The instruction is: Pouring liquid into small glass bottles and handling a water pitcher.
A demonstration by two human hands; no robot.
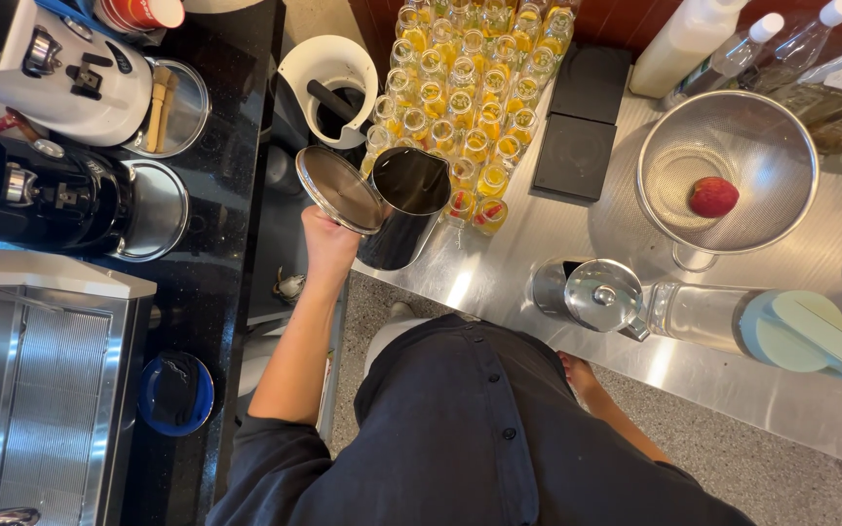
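Steel pitcher [403, 209] with its hinged lid [338, 189] swung open sits in the left hand [328, 241], fingers closed round the handle side, held over the counter edge. Just beyond the hand stand rows of small glass bottles [460, 93], all showing yellow liquid, so filling looks well along. The pitcher's inside is dark; its level cannot be judged. The right hand [577, 375] is mostly hidden behind the dark shirt, its grip unclear.
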